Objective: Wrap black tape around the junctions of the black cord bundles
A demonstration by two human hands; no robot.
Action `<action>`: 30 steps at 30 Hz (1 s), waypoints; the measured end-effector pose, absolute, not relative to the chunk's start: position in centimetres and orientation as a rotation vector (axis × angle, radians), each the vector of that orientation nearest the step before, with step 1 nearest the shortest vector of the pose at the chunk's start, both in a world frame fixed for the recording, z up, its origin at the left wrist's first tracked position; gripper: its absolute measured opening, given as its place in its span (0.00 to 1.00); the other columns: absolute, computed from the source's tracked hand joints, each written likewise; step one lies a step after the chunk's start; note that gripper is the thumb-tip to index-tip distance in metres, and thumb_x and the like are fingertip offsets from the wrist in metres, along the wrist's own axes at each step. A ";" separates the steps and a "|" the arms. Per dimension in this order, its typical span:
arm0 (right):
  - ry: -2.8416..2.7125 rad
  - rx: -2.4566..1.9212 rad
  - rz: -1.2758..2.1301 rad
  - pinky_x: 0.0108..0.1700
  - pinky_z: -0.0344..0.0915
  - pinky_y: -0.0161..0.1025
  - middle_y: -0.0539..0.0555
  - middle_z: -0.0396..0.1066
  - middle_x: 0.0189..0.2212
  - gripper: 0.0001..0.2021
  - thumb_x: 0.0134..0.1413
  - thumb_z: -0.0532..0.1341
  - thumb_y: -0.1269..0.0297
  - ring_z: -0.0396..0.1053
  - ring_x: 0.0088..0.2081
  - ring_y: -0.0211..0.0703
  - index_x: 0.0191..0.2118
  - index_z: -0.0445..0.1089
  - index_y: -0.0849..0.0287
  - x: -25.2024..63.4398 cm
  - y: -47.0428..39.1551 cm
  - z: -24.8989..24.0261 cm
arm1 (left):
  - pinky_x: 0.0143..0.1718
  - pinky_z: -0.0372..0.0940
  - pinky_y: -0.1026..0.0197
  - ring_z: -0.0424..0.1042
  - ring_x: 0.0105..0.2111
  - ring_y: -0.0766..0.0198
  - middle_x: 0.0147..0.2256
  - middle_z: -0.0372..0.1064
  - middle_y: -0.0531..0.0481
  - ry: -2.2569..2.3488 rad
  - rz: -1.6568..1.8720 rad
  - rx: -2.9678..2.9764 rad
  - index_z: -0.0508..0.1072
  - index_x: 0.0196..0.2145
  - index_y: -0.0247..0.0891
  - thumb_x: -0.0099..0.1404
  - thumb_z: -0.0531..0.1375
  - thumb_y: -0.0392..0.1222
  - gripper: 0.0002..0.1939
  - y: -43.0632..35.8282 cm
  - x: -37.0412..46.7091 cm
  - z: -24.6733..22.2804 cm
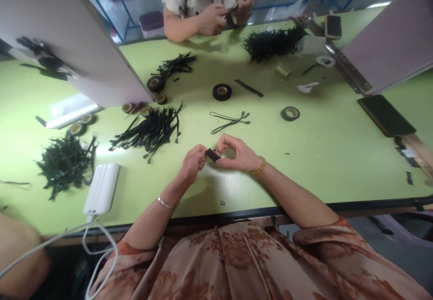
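Between my two hands, just above the table, is a short flat strip of black tape (213, 155). My left hand (194, 161) pinches its left end between thumb and fingers. The thumb and forefinger of my right hand (238, 154) close on its other end, bent into a ring. Whether a cable lies inside the strip is hidden. Beyond my hands lie a few thin black cables (230, 122) with small connectors. A roll of black tape (222, 92) rests farther back, with another tape roll (290, 113) off to the right.
Bundled black cables (152, 128) and a dark cable pile (67, 160) lie left, by a white power bank (102, 188) with a cord. White panels (77, 38) divide the green table. Opposite, a co-worker's hands (216, 18) hold something dark. A phone (385, 115) lies right.
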State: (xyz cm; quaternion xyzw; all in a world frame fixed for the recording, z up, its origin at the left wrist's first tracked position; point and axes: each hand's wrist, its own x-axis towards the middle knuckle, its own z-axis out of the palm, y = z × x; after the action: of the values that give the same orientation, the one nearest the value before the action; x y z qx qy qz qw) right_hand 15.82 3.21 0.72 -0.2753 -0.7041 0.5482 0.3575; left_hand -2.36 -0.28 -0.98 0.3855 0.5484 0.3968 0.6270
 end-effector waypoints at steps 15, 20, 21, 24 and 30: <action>-2.056 -0.957 0.462 0.41 0.62 0.43 0.55 0.74 0.31 0.03 0.55 0.58 0.65 0.68 0.35 0.46 0.34 0.67 0.57 16.5 3.3 1.9 | 0.25 0.51 0.64 0.59 0.22 0.69 0.23 0.64 0.55 1.390 0.720 2.054 0.66 0.31 0.38 0.66 0.52 0.41 0.07 -0.9 -2.9 -1.1; -2.525 -1.343 0.314 0.42 0.57 0.46 0.55 0.73 0.24 0.11 0.62 0.53 0.62 0.67 0.29 0.46 0.35 0.70 0.60 15.9 3.1 2.3 | 0.23 0.43 0.60 0.59 0.23 0.64 0.23 0.65 0.50 1.198 0.601 2.852 0.68 0.28 0.38 0.64 0.51 0.32 0.10 -1.6 -2.5 -1.6; -2.572 -1.451 0.340 0.39 0.56 0.44 0.54 0.71 0.21 0.13 0.63 0.52 0.61 0.66 0.26 0.44 0.34 0.70 0.60 15.8 3.0 2.4 | 0.23 0.42 0.59 0.58 0.23 0.64 0.22 0.64 0.50 1.178 0.592 2.942 0.68 0.28 0.38 0.63 0.51 0.30 0.10 -1.5 -2.5 -1.7; -2.560 -1.626 0.559 0.31 0.51 0.40 0.54 0.71 0.22 0.17 0.65 0.50 0.56 0.64 0.24 0.42 0.32 0.71 0.59 15.8 3.1 2.8 | 0.23 0.42 0.58 0.57 0.23 0.63 0.21 0.61 0.50 1.186 0.618 3.086 0.67 0.26 0.39 0.62 0.52 0.28 0.10 -1.3 -2.7 -1.8; -2.111 -1.406 1.194 0.29 0.52 0.35 0.46 0.65 0.21 0.10 0.55 0.61 0.58 0.60 0.24 0.36 0.38 0.69 0.58 15.4 3.2 1.7 | 0.24 0.45 0.59 0.57 0.23 0.64 0.22 0.61 0.51 1.119 0.822 3.168 0.65 0.26 0.38 0.62 0.51 0.27 0.11 -1.1 -2.5 -1.8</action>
State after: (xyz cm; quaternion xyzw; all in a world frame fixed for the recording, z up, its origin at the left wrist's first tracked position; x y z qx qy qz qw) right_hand 15.40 3.16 1.67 -0.4944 -0.7423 0.4199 0.1680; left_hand -2.52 -1.13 -1.83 0.9044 0.3195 0.2347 -0.1581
